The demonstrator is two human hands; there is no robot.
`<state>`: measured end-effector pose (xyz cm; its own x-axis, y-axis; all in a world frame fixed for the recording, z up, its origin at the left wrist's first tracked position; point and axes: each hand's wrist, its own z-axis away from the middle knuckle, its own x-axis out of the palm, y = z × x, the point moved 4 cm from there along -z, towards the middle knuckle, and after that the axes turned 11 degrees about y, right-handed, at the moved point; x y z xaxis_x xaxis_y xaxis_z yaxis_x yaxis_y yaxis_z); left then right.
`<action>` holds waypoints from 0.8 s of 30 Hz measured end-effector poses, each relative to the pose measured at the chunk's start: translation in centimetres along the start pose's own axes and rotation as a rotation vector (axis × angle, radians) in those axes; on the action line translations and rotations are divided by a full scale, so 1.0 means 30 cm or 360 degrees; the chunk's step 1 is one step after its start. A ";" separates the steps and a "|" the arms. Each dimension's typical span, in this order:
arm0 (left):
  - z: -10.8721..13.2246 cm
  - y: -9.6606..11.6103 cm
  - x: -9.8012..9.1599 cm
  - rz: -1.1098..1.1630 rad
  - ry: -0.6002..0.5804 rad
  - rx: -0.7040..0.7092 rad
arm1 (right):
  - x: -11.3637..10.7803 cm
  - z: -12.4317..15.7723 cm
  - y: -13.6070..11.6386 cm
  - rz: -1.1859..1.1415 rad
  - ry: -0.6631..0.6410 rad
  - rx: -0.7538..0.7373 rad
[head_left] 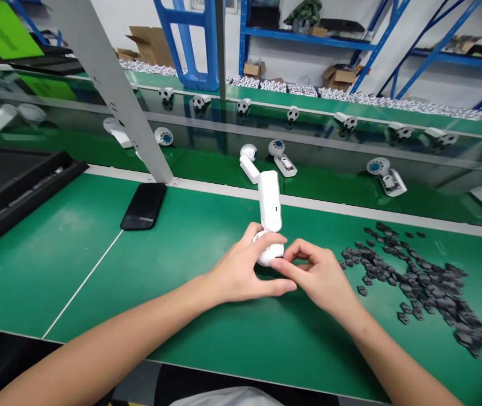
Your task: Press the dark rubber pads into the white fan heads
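Note:
A white plastic device (270,200) with a long rounded body and a ball-shaped head (268,248) is in front of me, its body pointing away. My left hand (244,268) grips the ball head, fingers over the top and thumb stretched out below. At the ball's right side, my right hand (314,273) has thumb and forefinger pinched together. A dark edge shows by these fingertips; whether it is a loose piece or part of the ball is hidden. Many small black angular pieces (424,282) lie scattered to the right of my hands.
A black phone (144,206) lies on the green table (173,242), left of my hands. Beyond the metal rail (219,190), more white devices (285,163) rest on a green strip. A grey post (118,96) rises at the left, beside a black tray (21,180). Football-patterned units (292,114) line the back.

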<state>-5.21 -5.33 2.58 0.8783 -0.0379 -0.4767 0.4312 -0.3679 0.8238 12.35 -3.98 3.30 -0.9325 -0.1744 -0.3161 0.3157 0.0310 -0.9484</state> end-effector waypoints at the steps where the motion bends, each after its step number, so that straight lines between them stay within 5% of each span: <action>1: 0.001 -0.001 0.001 -0.0007 0.0014 -0.0033 | 0.004 0.002 0.001 0.0017 0.0005 0.0012; 15: -0.032 0.007 -0.020 -0.0029 0.0053 0.0110 | 0.014 -0.004 -0.019 0.0011 -0.0153 -0.0232; 19: -0.056 -0.007 -0.080 0.0002 0.0242 0.0095 | -0.103 -0.006 -0.052 0.0367 -0.0479 -0.0303; 24: -0.064 -0.026 -0.116 0.0191 0.0325 -0.0032 | -0.331 -0.037 0.036 0.1062 -0.0412 -0.0035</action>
<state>-8.22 -3.13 4.18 0.9461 0.1090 -0.3048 0.3235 -0.3537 0.8777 21.76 -1.11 5.39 -0.4693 -0.3392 -0.8153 0.7983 0.2317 -0.5559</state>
